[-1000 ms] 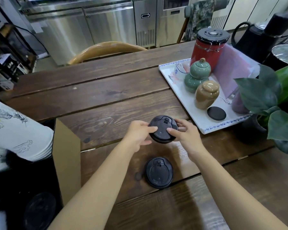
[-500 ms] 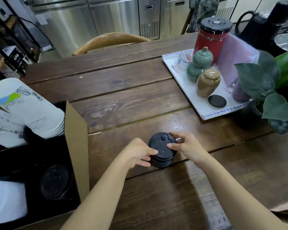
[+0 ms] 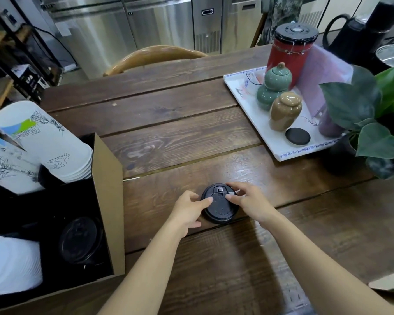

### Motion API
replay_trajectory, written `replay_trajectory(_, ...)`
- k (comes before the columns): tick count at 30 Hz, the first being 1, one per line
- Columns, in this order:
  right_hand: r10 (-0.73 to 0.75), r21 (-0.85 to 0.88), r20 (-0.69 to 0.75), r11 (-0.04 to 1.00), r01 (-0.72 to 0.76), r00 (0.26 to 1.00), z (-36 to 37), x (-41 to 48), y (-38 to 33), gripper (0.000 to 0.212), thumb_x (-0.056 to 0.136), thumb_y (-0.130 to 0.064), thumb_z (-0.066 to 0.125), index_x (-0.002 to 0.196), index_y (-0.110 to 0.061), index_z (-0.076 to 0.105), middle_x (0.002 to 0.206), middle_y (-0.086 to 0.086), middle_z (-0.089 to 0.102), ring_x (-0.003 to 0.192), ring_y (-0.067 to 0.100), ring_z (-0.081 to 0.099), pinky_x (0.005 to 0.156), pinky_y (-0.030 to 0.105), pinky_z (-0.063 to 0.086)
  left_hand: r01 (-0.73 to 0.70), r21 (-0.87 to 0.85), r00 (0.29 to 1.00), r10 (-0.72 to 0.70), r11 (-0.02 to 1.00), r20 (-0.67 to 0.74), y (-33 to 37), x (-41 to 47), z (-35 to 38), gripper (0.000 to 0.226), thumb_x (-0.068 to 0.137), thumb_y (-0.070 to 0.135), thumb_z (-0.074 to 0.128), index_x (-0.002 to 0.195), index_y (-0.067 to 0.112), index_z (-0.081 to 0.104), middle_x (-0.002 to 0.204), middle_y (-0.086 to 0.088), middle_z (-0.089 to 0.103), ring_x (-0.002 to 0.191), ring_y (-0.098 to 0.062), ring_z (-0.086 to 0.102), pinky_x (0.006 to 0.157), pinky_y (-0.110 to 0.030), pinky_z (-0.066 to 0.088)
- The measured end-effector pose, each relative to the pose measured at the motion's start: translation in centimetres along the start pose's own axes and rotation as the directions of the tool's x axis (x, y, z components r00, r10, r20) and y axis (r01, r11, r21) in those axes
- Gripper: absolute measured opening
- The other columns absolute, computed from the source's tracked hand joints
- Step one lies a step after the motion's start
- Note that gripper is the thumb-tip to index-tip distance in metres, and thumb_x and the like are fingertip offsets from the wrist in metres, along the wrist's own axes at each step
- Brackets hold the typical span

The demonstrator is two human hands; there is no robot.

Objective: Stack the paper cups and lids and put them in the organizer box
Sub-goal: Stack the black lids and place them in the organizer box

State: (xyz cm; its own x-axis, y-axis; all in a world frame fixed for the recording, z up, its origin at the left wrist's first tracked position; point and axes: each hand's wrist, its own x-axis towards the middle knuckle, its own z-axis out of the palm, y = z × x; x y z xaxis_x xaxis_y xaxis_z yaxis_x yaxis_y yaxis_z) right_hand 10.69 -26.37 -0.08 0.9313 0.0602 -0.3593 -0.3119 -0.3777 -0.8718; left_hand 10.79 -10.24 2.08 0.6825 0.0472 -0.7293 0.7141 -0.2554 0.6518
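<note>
A small stack of black plastic lids [image 3: 218, 206] rests on the wooden table in front of me. My left hand [image 3: 188, 210] presses its thumb on the stack's left side, and my right hand [image 3: 248, 201] holds the right side with thumb and fingers. At the left stands the cardboard organizer box [image 3: 109, 201], black inside. Printed white paper cups [image 3: 46, 144] lie stacked in its far part. More black lids [image 3: 80, 242] sit in a near compartment, and white lids [image 3: 9, 264] fill the near left corner.
A white tray [image 3: 255, 123] at the right holds a red canister [image 3: 289, 53], a green jar [image 3: 273, 87], a tan jar [image 3: 284, 110] and a black disc [image 3: 297, 136]. A leafy plant [image 3: 369, 114] stands at the right edge. A wooden chair back [image 3: 155, 56] is behind the table.
Both hands brought the lifted lid down onto the lid lying on the table, forming a stack. The stack looks pressed flatter now than half a second ago. The view has tilted towards the box.
</note>
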Motion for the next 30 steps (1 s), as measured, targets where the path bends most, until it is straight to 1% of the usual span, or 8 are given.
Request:
replay_trajectory(3,-0.012,0.018,-0.011,1.0,0.012,1.0,0.1,0.4,-0.1,0.04,0.089,-0.01,0.057,0.129,-0.01,0.052,0.108,0.003,0.058,0.091,0.01,0.052,0.082,0.024,0.044,-0.045,-0.052,0.999,0.044,0.998,-0.011,-0.2,0.3,0.3,0.04,0.088,0.024,0.065,0.124,0.012,0.052,0.13,-0.007,0.051,0.107,-0.022,0.049,0.088,-0.044,0.054)
replay_trajectory(7,-0.009,0.016,-0.003,1.0,0.009,1.0,0.2,0.7,0.0,0.04,0.089,-0.014,0.058,0.129,-0.013,0.053,0.111,0.003,0.06,0.102,0.015,0.053,0.089,0.029,0.048,-0.046,-0.121,0.998,0.042,0.992,-0.036,-0.2,0.6,0.5,0.031,0.093,0.013,0.056,0.122,0.005,0.055,0.126,-0.01,0.054,0.103,-0.022,0.051,0.081,-0.041,0.055)
replay_trajectory(12,0.109,0.021,0.002,0.994,-0.109,0.994,0.2,1.1,0.4,0.05,0.088,-0.024,0.061,0.133,-0.008,0.046,0.122,0.007,0.056,0.114,0.023,0.054,0.094,0.034,0.045,-0.004,-0.167,0.999,-0.005,0.986,-0.053,-0.1,1.0,0.7,0.031,0.093,0.011,0.056,0.122,0.003,0.053,0.115,-0.007,0.051,0.103,-0.021,0.048,0.093,-0.049,0.052)
replay_trajectory(16,0.169,0.057,0.085,0.983,-0.174,0.982,0.3,1.1,0.8,0.037,0.091,-0.027,0.055,0.12,-0.004,0.058,0.115,0.011,0.067,0.101,0.021,0.063,0.077,0.021,0.052,-0.009,-0.172,1.0,0.009,0.985,0.003,-0.5,1.2,1.2,0.035,0.086,0.008,0.066,0.118,0.005,0.054,0.113,-0.008,0.058,0.099,-0.02,0.054,0.091,-0.043,0.051)
replay_trajectory(18,0.177,0.095,0.106,0.978,-0.187,0.978,0.4,1.1,1.1,0.038,0.088,-0.025,0.06,0.119,-0.005,0.058,0.113,0.011,0.067,0.098,0.019,0.063,0.074,0.019,0.052,-0.012,-0.164,1.0,0.016,0.986,0.02,-0.7,1.1,1.6,0.039,0.082,0.006,0.069,0.118,0.007,0.054,0.106,-0.005,0.058,0.097,-0.02,0.055,0.086,-0.038,0.05)
replay_trajectory(23,0.182,0.124,0.112,0.973,-0.196,0.977,0.5,1.0,1.4,0.055,0.076,-0.022,0.074,0.121,-0.006,0.046,0.117,0.011,0.057,0.107,0.024,0.058,0.09,0.034,0.052,0.071,-0.271,0.997,-0.065,0.96,0.033,-0.9,0.9,1.6,0.035,0.078,-0.006,0.069,0.107,0.008,0.056,0.095,-0.005,0.062,0.083,-0.017,0.058,0.087,-0.041,0.051)
replay_trajectory(25,0.181,0.137,0.143,0.97,-0.2,0.973,0.5,0.7,1.4,0.055,0.074,-0.021,0.076,0.118,-0.009,0.045,0.116,0.011,0.055,0.107,0.026,0.057,0.094,0.041,0.051,0.094,-0.315,0.995,-0.081,0.944,0.055,-1.0,0.8,1.3,0.042,0.076,-0.01,0.068,0.111,0.009,0.053,0.091,-0.002,0.059,0.088,-0.019,0.056,0.09,-0.044,0.051)
replay_trajectory(30,0.113,0.231,0.046,0.965,-0.12,0.993,1.6,-0.4,0.8,0.054,0.07,-0.023,0.079,0.113,-0.013,0.048,0.115,0.011,0.057,0.105,0.027,0.059,0.091,0.049,0.053,0.076,-0.376,0.996,-0.049,0.924,0.08,-1.1,-0.7,-0.1,0.052,0.074,-0.004,0.072,0.117,0.015,0.05,0.116,-0.008,0.058,0.109,-0.025,0.054,0.086,-0.04,0.05)
